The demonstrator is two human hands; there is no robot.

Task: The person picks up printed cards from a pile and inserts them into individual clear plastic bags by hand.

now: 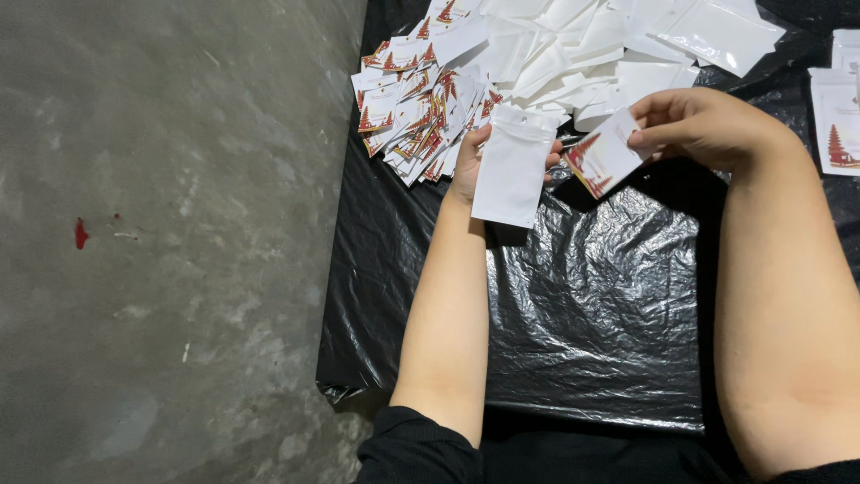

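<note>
My left hand (468,163) holds a plain white pouch (511,168) upright by its top edge, over the black plastic sheet (591,305). My right hand (708,124) pinches a small white card with a red and gold picture (602,158) just to the right of the pouch, tilted toward its mouth. Card and pouch are close but apart. Behind the left hand lies a heap of the same printed cards (412,99). Behind both hands lies a pile of white pouches (591,45).
The black sheet covers the floor under my arms; bare grey concrete (170,242) lies to the left with a small red mark (81,233). A few printed pouches (840,125) rest at the right edge.
</note>
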